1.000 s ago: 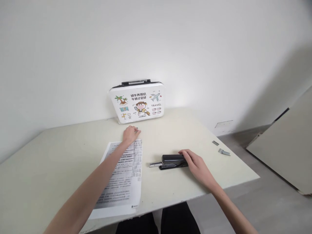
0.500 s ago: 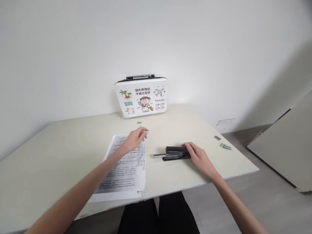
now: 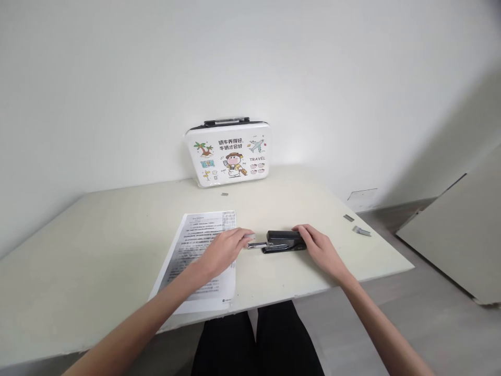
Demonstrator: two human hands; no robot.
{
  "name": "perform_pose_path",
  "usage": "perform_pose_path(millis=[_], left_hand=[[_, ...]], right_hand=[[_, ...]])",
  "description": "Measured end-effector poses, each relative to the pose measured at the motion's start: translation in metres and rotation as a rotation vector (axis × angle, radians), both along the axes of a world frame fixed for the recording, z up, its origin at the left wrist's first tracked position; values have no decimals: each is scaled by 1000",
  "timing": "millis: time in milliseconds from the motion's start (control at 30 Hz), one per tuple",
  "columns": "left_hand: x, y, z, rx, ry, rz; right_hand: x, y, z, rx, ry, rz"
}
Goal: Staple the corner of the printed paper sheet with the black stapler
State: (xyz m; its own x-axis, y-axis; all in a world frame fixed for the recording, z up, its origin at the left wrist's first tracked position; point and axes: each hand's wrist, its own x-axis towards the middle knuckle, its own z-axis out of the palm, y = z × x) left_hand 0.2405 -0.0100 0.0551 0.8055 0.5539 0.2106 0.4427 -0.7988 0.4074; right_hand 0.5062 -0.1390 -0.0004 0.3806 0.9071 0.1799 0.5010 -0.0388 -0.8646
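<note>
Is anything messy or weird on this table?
Yes. Staples are scattered about: one staple strip lies near the cartoon case, and two more strips lie by the right edge of the table. The stapler, under the right hand, has its metal tray sticking out the front, by the left hand.

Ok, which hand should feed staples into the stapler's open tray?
Left, probably: left hand holds a staple strip at the tray; right hand holds the rear of the stapler.
</note>
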Motion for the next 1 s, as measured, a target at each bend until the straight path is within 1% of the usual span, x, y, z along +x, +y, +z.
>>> perform_pose_path(millis=[67,133,233,433,667,833,1000], left_hand=[[0,-1,-6,175,15,-16],[1,-1,-11,307,16,-31],[3,-2,-16,380,21,-42],[6,-4,-21,379,74,-42],[7,-5,-19,349,115,-46],[8,-7,-18,301,91,-37],[9,-7,-19,257,74,10]], right_hand=[[0,0,0,-2,1,-1],[1,0,0,-4,3,2],[1,0,1,-10,3,8],[2,1,1,-7,-8,2],[2,0,2,0,-11,5],[2,1,2,-2,-13,2],[2,0,1,1,-22,-2]])
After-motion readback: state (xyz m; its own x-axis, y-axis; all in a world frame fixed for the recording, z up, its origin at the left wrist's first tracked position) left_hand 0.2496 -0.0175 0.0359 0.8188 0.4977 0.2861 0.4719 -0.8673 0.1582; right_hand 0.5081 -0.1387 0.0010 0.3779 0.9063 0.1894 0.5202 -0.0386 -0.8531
